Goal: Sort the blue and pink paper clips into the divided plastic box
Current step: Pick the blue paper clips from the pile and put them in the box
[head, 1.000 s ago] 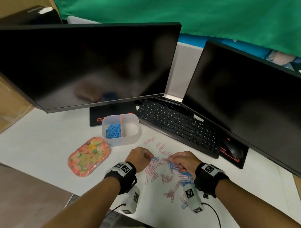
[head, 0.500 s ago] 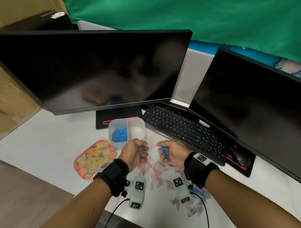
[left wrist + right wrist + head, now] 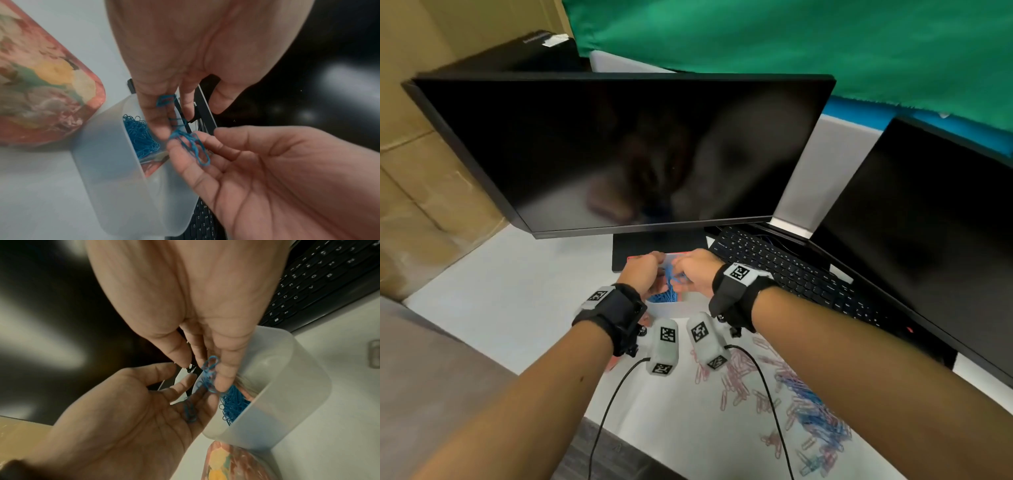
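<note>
Both hands are hovering together over the translucent divided plastic box (image 3: 671, 310), which is sitting on the white worktop (image 3: 517, 301) in front of the foot of the big dark monitor (image 3: 619, 150). The left hand (image 3: 642, 274) is reaching in from the left and the right hand (image 3: 697, 270) from the right, their fingertips almost meeting above the box's left compartment. The fingers of the left hand (image 3: 162, 120) are loosely bent and are holding a few blue paper clips (image 3: 164, 100) between them, some of the clips hanging down towards the box. The fingers of the right hand (image 3: 224, 379) are pinching a small tangle of blue clips (image 3: 208, 369) at their tips, with the thumb set apart. Beneath them, a heap of blue clips in the box (image 3: 141, 136) is filling the left compartment, next to the orange divider (image 3: 152, 168). Whether anything is lying in the other compartment cannot be told. On the worktop nearer the person, a scatter of pink and blue paper clips (image 3: 791, 404) is lying under and beside the right forearm. A floral, pink-rimmed lid or tray (image 3: 41, 84) is resting just beside the box on its left, and a black keyboard (image 3: 784, 270) is lying to the right, in front of a second dark monitor (image 3: 928, 233).
</note>
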